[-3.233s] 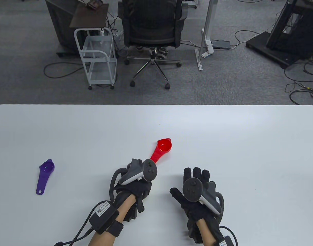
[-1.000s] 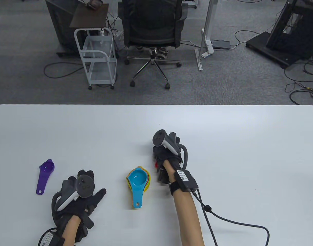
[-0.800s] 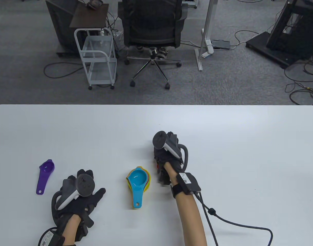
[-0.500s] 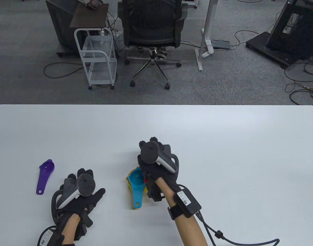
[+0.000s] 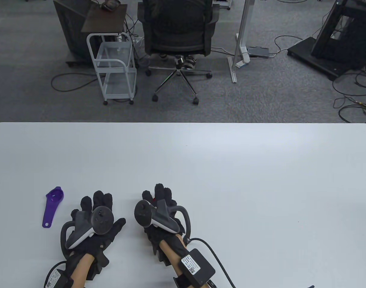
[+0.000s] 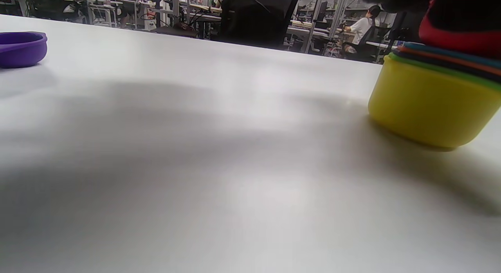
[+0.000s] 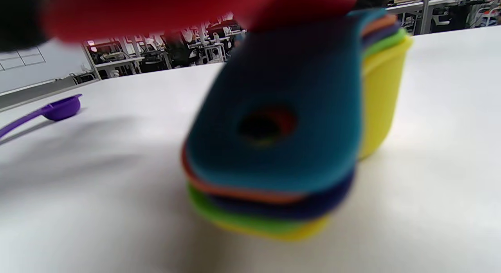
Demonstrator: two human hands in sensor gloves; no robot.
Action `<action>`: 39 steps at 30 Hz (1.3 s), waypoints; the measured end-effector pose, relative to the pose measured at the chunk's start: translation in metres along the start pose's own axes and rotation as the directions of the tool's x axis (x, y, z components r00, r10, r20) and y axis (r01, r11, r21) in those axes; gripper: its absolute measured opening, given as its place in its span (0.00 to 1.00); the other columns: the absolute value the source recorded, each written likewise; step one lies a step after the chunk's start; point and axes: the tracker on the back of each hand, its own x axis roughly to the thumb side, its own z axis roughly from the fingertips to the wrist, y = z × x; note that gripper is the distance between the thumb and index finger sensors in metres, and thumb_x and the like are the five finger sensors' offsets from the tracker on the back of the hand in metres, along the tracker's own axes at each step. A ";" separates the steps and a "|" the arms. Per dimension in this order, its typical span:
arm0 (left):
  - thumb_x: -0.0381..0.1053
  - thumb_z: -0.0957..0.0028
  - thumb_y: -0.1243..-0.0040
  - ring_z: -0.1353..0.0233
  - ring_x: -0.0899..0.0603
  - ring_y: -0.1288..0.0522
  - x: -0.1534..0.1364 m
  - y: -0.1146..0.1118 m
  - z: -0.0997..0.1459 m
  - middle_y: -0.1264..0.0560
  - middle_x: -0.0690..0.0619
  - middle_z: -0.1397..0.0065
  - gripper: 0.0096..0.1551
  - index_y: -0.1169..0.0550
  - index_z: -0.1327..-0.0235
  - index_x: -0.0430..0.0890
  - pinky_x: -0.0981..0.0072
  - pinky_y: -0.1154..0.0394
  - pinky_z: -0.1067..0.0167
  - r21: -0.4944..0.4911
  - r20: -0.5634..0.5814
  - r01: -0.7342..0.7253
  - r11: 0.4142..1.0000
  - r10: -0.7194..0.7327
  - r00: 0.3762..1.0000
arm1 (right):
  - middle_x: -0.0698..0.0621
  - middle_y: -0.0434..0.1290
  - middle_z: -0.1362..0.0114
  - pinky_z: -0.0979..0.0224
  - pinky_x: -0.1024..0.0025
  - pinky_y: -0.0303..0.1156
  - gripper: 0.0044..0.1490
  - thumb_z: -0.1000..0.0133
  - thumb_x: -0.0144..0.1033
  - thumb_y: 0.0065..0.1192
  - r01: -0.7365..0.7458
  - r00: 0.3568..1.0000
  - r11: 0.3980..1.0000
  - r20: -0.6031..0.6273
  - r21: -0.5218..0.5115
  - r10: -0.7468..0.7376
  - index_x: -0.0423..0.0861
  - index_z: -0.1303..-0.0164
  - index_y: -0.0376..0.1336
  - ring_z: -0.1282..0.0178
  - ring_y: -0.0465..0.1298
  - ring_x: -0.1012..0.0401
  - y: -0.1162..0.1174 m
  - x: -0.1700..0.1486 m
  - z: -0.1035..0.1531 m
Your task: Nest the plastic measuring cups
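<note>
So it's a plain white rounded-corner table (image 5: pixel 201 156). Sitting on it: a small purple plastic measuring spoon (image 5: pixel 52 205) over on the left, and a yellow plastic cup (image 6: pixel 430 104) with the other colored cups stacked inside, nearer the middle.

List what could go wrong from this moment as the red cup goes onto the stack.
1. The right hand hides the stack from the table view, so the red cup may seat crooked unnoticed.
2. The left hand rests apart from the stack; pressing the red cup in could tip or slide it.
3. The purple cup lies apart at the left and could be left out.
</note>
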 end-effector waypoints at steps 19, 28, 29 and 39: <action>0.71 0.42 0.58 0.20 0.18 0.63 -0.007 -0.009 -0.004 0.64 0.36 0.13 0.55 0.60 0.15 0.44 0.16 0.60 0.34 -0.090 -0.035 -0.021 0.996 0.018 0.999 | 0.19 0.34 0.15 0.24 0.27 0.45 0.40 0.31 0.38 0.44 -0.059 0.998 0.997 -0.012 0.040 0.060 0.36 0.14 0.39 0.21 0.42 0.25 0.015 -0.005 -0.006; 0.71 0.42 0.58 0.19 0.18 0.63 -0.008 -0.007 -0.003 0.64 0.36 0.13 0.55 0.60 0.15 0.43 0.16 0.60 0.34 -0.086 -0.038 -0.026 0.996 0.023 0.999 | 0.17 0.30 0.16 0.26 0.24 0.42 0.48 0.32 0.48 0.42 -0.072 0.997 0.995 0.007 0.063 0.072 0.35 0.13 0.32 0.22 0.38 0.23 0.013 -0.007 -0.003; 0.71 0.42 0.58 0.19 0.18 0.63 -0.009 -0.007 -0.002 0.64 0.36 0.13 0.55 0.60 0.15 0.43 0.16 0.60 0.34 -0.085 -0.037 -0.025 0.996 0.022 0.999 | 0.17 0.27 0.17 0.26 0.23 0.39 0.52 0.33 0.52 0.41 -0.081 0.997 0.996 0.009 0.046 0.081 0.36 0.13 0.29 0.22 0.35 0.23 0.010 -0.008 -0.001; 0.72 0.42 0.58 0.19 0.19 0.63 -0.016 -0.007 -0.004 0.64 0.37 0.12 0.55 0.60 0.15 0.44 0.17 0.61 0.34 -0.075 -0.046 -0.022 0.997 0.018 0.999 | 0.21 0.21 0.17 0.26 0.23 0.30 0.56 0.39 0.63 0.36 -0.283 0.955 0.959 -0.099 -0.015 0.281 0.44 0.16 0.22 0.25 0.24 0.25 -0.019 -0.093 0.048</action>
